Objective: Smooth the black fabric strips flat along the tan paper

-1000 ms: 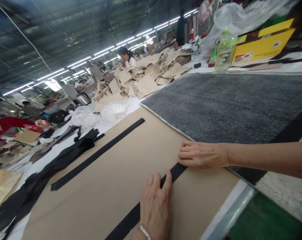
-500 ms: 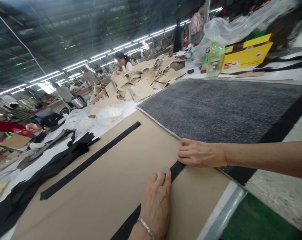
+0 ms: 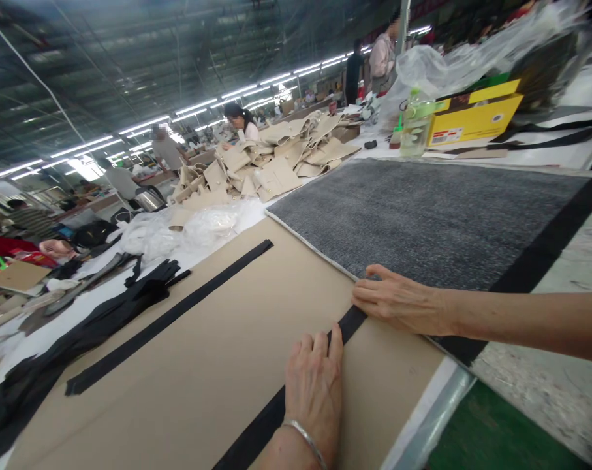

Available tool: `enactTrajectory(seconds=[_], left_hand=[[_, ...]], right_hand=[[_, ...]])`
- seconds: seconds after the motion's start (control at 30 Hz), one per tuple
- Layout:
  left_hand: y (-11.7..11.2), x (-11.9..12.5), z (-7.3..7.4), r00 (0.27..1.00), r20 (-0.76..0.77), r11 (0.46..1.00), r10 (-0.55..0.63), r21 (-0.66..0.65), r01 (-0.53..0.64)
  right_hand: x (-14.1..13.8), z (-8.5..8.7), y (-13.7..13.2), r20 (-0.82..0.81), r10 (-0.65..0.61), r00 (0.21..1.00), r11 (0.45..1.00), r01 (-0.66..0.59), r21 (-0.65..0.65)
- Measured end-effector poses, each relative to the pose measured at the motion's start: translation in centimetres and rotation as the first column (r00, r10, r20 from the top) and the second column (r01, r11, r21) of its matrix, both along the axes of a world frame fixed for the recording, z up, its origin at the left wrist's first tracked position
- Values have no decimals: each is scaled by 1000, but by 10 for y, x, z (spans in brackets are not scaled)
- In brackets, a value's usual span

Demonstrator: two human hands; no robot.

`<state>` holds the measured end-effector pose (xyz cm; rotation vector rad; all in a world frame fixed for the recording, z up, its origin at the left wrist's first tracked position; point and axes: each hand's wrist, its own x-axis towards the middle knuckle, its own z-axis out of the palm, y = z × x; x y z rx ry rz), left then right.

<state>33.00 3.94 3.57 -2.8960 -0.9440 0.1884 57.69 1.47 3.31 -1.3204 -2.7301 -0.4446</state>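
A long black fabric strip (image 3: 256, 424) runs diagonally over a beige sheet (image 3: 217, 326). My left hand (image 3: 315, 385), a silver bangle at its wrist, lies flat on that strip with fingers stretched forward. Beyond it, my right hand (image 3: 398, 300) curls its fingers round the strip's far end, beside the edge of a dark grey textured mat (image 3: 423, 215). The fingertips and the end of the strip are hidden. A second black strip (image 3: 173, 316) lies by itself on the beige sheet to the left.
Black strips (image 3: 94, 333) lie bunched along the left edge. Clear plastic (image 3: 207, 222) and a heap of beige pieces (image 3: 261, 163) sit behind. At the back right stand a bottle (image 3: 416, 127) and a yellow box (image 3: 476, 121). Several people work farther off.
My left hand has slid slightly forward and right along the strip. My right hand has shifted slightly right, its upper fingers a little more raised. The camera view has shifted slightly.
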Motion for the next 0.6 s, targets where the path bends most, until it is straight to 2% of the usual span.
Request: enactTrajectory(seconds=[0.1,0.17,0.23,0.37,0.5,0.6], left_hand=[[-2,0,-4,1000,14,999,-8,34,8],[-3,0,-7,999,33,998,-13,61,11],[-4,-1,-9,998,63,995,-13,95,7],[-11,-11,-16,988,156,987,10,159,-35],[-20,-22,-21,975,219,986,26,156,-61],[-25,-28,-24,967,250,987,54,133,-89]], right_hand=[[-1,8,1,-78,-79,994,995,84,62],[-10,16,0,-150,-104,983,987,121,109],[-27,19,-3,-221,-90,971,991,108,73],[-60,0,-11,-326,-50,944,995,19,-97],[-74,-24,-13,-275,7,962,999,-18,-40],[-73,-31,-14,-201,30,979,1000,-30,0]])
